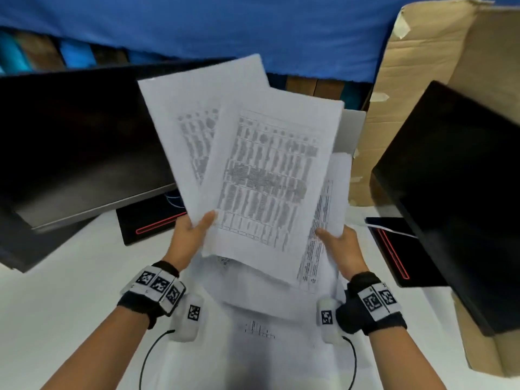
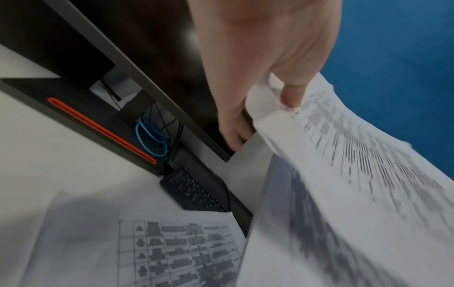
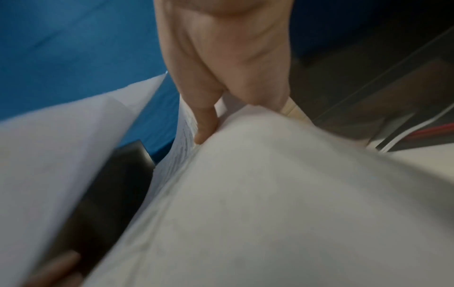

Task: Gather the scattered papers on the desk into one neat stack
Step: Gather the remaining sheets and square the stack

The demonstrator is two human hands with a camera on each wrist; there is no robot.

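Light, floppy and slippery, the fanned papers (image 1: 267, 175) are pinched at their near edge by left hand (image 1: 191, 237) and right hand (image 1: 342, 249), above 1 sheet (image 1: 259, 330) on the desk (image 1: 56, 277).

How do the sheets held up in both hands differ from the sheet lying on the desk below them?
The held sheets are lifted off the desk, fanned and skewed; the desk sheet lies flat. The left hand and right hand grip the held sheets at their lower corners; nothing grips the desk sheet. The held sheets are several, the desk sheet apparently single. Both are white with printed tables.
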